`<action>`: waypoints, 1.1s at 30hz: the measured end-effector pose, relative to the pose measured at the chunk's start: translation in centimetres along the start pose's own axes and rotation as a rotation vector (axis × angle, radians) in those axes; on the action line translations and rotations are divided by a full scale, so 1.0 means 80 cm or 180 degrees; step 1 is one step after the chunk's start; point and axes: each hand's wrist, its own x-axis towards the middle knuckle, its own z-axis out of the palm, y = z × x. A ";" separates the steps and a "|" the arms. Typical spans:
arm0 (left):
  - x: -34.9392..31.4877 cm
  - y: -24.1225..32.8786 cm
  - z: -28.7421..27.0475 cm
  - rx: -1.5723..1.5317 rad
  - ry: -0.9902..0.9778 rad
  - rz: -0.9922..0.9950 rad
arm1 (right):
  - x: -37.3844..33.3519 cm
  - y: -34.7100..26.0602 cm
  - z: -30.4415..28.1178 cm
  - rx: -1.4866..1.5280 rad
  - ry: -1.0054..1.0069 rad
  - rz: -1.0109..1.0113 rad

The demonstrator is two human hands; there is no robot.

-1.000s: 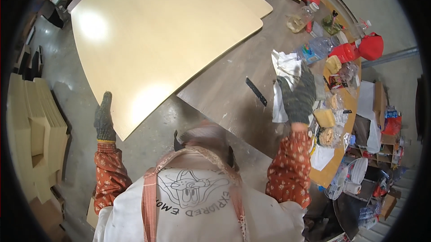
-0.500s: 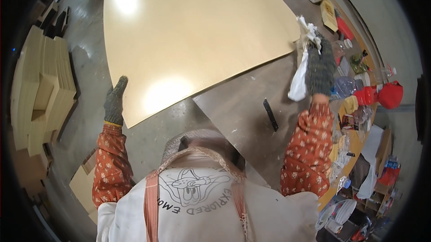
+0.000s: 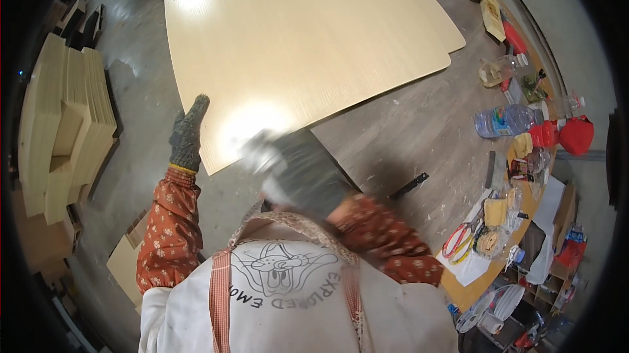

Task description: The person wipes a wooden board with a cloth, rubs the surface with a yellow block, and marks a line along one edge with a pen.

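Observation:
A large cream-coloured wood-grain panel (image 3: 314,38) lies across the far part of the brown worktable (image 3: 393,130), its near left corner jutting past the table's edge. At the panel's left edge, my left hand (image 3: 187,133), in a dark grey knit glove, is closed round the edge with a digit lying on top. My right hand (image 3: 304,176), gloved alike and smeared by motion, is at the panel's near edge. It holds a crumpled white rag (image 3: 259,153), also blurred, against that edge. A slim black tool (image 3: 409,186) lies on the table right of my right forearm.
Along the right side, a wooden ledge (image 3: 468,291) bears plastic bottles (image 3: 504,121), a red container (image 3: 575,135), a yellow block (image 3: 493,19) and rolls of tape. At the left, stacked cream boards (image 3: 95,104) stand on the grey floor (image 3: 141,91).
My right hand has swept left and toward me with the white rag, from the panel's right corner to its near edge. The panel's right corner is now uncovered. My left hand stays on the panel.

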 end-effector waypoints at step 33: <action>-0.002 0.005 0.008 0.0407 -0.0931 0.0260 | -0.023 -0.024 0.091 -0.1005 0.1743 0.0138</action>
